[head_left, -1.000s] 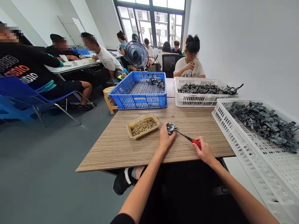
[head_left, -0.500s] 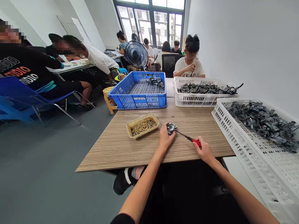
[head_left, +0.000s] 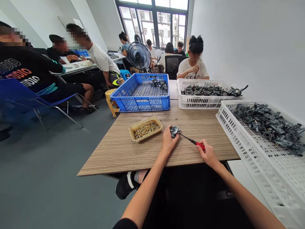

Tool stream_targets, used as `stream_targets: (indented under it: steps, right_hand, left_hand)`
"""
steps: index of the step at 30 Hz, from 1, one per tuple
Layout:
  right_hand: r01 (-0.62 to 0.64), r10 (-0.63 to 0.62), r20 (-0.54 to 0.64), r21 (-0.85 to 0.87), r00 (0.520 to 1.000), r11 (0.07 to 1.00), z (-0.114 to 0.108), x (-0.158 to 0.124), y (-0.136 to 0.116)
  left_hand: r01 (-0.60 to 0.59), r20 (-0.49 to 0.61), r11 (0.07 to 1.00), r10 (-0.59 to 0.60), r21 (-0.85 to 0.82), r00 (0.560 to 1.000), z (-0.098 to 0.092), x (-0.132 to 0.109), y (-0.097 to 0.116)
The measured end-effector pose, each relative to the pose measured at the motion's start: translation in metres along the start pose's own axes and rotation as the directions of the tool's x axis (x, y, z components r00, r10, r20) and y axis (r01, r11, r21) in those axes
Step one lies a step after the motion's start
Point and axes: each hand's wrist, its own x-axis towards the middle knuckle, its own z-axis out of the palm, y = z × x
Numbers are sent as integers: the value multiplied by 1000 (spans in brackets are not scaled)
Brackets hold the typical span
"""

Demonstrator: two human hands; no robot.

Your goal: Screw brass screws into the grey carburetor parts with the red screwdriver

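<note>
A person's left hand (head_left: pixel 168 142) pins a small metal part (head_left: pixel 174 131) to the wood-grain table (head_left: pixel 107 162), the right hand (head_left: pixel 208 154) clenching a red-handled screwdriver (head_left: pixel 199 146) against it; a tray of screws (head_left: pixel 145 129) and a white crate of parts (head_left: pixel 267 133) remain well stocked.

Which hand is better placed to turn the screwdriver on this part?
Right, probably: the right hand grips the red-handled screwdriver, its shaft pointing at the dark metal part, while the left hand holds that part.

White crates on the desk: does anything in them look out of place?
One dark metal part at the right end of the far white crate looks odd: its thin arm sticks out past the rim, while the other parts lie low in the pile.
</note>
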Motion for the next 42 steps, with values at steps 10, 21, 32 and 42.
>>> stream_targets:
  steps: [10,21,32,42]
  right_hand:
    - [9,-9,-2,-6,1000,1000,0,0,2]
    - [9,-9,-4,-12,1000,1000,1,0,2]
    - [4,-4,1,-3,1000,1000,0,0,1]
    - [7,-7,-1,-21,1000,1000,0,0,0]
  left_hand:
    - [5,6,1000,-6,10,1000,0,0,-1]
    - [14,15,1000,-14,6,1000,-1,0,1]
    - [30,16,1000,-30,2,999,0,0,1]
    - [36,14,999,-36,12,999,0,0,1]
